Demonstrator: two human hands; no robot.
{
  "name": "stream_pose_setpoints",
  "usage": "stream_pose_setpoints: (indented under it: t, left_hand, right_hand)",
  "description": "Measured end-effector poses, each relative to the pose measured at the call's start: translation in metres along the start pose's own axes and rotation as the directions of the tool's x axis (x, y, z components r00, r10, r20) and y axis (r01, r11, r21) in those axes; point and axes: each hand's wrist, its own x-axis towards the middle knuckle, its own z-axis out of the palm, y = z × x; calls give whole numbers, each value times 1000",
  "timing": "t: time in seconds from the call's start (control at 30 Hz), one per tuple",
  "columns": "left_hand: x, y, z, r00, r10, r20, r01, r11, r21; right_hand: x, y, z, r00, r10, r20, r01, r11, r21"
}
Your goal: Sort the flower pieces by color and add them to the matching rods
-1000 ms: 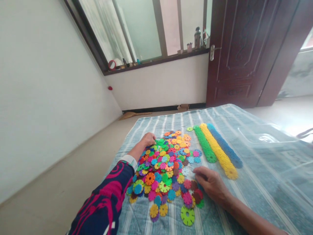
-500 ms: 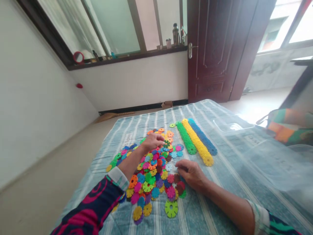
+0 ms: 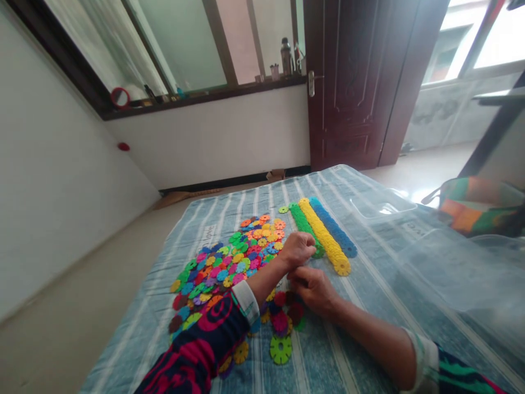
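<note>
We note our left hand (image 3: 297,250) curled at the near side of the plastic snowflake discs (image 3: 221,268), our right hand (image 3: 311,290) just beside it; we cannot tell whether either grasps a disc. The discs spread over the left half of the striped cover (image 3: 344,350). The green strip (image 3: 302,223), yellow strip (image 3: 324,235) and blue strip (image 3: 334,226) lie side by side toward its far edge.

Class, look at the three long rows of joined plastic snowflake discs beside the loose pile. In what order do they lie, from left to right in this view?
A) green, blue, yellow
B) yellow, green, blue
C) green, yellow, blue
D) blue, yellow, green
C: the green row is leftmost, the yellow row lies in the middle, and the blue row is rightmost.
</note>
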Motion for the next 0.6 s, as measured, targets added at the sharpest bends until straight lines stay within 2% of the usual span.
stream_pose_setpoints:
  t: [0.17,0.4,0.5,0.6]
  left_hand:
    - [-4,-4,0,998,-4,-58,9,997,82]
    - [-18,-1,-4,998,-17,-64,24,994,107]
    - [-31,-10,-21,994,-52,-95,65,989,131]
    - [-52,-32,-53,978,-134,-158,162,971,177]
  right_hand:
    - [0,0,1,1000,11,0,-11,1000,6]
    - [-8,2,-1,1000,19,3,-19,1000,-5]
    - [-11,4,-2,999,32,13,-32,999,1]
    - [-14,6,-2,999,45,2,-45,999,4]
